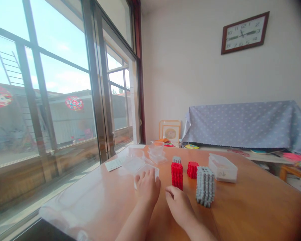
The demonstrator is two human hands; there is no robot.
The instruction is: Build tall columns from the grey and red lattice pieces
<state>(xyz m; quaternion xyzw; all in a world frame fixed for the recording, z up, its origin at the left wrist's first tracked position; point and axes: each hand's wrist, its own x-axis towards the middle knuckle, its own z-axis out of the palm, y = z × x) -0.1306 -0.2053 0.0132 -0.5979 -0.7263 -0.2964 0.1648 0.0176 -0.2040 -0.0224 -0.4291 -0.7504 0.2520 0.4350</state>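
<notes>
My left hand (148, 188) is at the middle of the table, palm down with its fingers apart, over the near edge of a clear plastic box (153, 170). Its fingertips seem to touch the box. My right hand (178, 203) is beside it with fingers curled together; what they hold, if anything, is hidden. Just beyond the right hand rises a red stack of interlocking plastic pieces (177, 175). A taller grey stack (205, 186) stands to its right. Between and behind them sits a short red stack (192, 169), and a grey stack (176, 159) shows partly behind the tall red one.
A clear lidless container (223, 169) stands at the right on the wooden table (253, 201). More clear plastic containers (157, 152) and a paper sheet (114, 164) lie at the back left. Glass windows (65, 100) line the left side; a cloth-covered object (240, 125) is beyond the table.
</notes>
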